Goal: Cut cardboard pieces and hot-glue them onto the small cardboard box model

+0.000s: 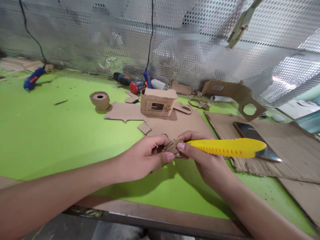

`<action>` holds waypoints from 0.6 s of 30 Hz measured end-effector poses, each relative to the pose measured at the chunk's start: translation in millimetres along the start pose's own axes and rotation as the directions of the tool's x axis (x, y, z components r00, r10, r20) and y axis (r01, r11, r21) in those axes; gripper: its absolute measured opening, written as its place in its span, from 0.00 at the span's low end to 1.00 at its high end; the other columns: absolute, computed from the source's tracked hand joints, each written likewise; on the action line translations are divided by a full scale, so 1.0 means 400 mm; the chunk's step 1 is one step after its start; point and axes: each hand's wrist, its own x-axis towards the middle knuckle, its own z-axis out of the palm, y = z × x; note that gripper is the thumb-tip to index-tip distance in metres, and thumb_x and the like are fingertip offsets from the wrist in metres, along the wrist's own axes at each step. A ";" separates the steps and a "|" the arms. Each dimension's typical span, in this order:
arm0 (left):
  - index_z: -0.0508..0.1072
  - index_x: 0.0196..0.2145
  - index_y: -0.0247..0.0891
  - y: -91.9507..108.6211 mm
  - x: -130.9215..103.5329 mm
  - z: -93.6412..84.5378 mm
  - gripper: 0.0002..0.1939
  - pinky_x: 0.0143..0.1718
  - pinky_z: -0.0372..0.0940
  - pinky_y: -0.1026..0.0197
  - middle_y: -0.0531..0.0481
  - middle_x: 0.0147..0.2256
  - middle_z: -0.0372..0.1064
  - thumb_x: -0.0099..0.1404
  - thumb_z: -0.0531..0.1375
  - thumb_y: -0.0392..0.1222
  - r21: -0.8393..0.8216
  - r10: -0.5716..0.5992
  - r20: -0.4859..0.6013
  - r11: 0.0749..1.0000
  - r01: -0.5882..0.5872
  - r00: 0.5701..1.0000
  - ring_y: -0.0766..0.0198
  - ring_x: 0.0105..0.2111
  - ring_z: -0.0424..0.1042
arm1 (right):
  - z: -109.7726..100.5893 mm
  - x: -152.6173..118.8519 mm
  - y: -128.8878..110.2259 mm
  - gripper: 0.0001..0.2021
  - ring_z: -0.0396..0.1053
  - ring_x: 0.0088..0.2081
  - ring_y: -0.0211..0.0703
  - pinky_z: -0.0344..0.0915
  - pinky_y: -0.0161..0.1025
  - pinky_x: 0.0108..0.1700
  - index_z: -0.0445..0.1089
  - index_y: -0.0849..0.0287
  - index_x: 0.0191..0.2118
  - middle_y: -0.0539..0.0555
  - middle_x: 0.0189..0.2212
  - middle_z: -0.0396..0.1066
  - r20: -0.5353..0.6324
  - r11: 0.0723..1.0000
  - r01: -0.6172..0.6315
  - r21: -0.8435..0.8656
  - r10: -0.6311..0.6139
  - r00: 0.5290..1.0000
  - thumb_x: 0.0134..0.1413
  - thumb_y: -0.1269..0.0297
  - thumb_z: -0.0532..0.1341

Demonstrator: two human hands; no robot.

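Note:
Over the near middle of the green table, my left hand [147, 155] pinches a small piece of cut cardboard [173, 146] between thumb and fingers. My right hand [200, 150] is closed around the front part of a yellow box cutter [230, 147], whose handle points right. The right thumb presses on the same cardboard piece. The cutter's blade end is hidden by my fingers. Just beyond my hands lies a flat cardboard sheet [160, 126], with a small cardboard rectangle [144, 128] at its edge. A cardboard box with a window cut-out [159, 102] stands upright on that sheet.
A round cardboard piece [100, 100] stands left of the box. Behind are a black-and-red power tool [130, 82] and a blue glue gun [34, 78]. On the right, a phone [252, 138] lies on stacked cardboard [287, 146]. A perforated metal screen [125, 36] borders the back.

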 end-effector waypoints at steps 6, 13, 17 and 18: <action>0.74 0.38 0.39 0.013 -0.005 -0.002 0.07 0.38 0.65 0.61 0.51 0.36 0.70 0.71 0.65 0.43 0.101 0.125 -0.040 0.988 -0.120 0.991 0.63 0.35 0.67 | -0.005 0.011 0.007 0.09 0.69 0.30 0.39 0.65 0.35 0.32 0.77 0.55 0.36 0.49 0.29 0.74 -0.020 1.000 0.000 0.011 0.000 1.000 0.56 0.57 0.74; 0.73 0.40 0.38 0.002 0.004 -0.001 0.14 0.34 0.69 0.61 0.53 0.31 0.71 0.71 0.67 0.51 -0.088 0.067 -0.062 0.994 -0.072 0.996 0.65 0.29 0.73 | -0.009 0.013 0.011 0.12 0.71 0.33 0.39 0.67 0.34 0.34 0.79 0.54 0.40 0.50 0.33 0.77 -0.062 0.999 0.024 -0.037 -0.026 0.998 0.59 0.52 0.74; 0.75 0.42 0.37 0.004 0.005 0.000 0.15 0.33 0.69 0.62 0.52 0.32 0.72 0.71 0.68 0.52 -0.101 0.070 -0.176 0.991 -0.089 0.982 0.65 0.30 0.74 | 0.003 0.009 -0.002 0.13 0.73 0.34 0.42 0.69 0.36 0.36 0.78 0.54 0.38 0.50 0.33 0.77 0.047 1.000 0.017 -0.002 -0.017 0.999 0.54 0.54 0.76; 0.75 0.42 0.36 0.005 0.005 -0.001 0.16 0.33 0.68 0.63 0.52 0.33 0.71 0.71 0.68 0.53 -0.081 0.079 -0.210 0.992 -0.098 0.975 0.65 0.31 0.73 | 0.006 0.008 -0.006 0.12 0.73 0.34 0.42 0.69 0.37 0.37 0.78 0.55 0.37 0.50 0.33 0.77 0.077 0.999 0.024 -0.022 -0.022 0.997 0.53 0.55 0.77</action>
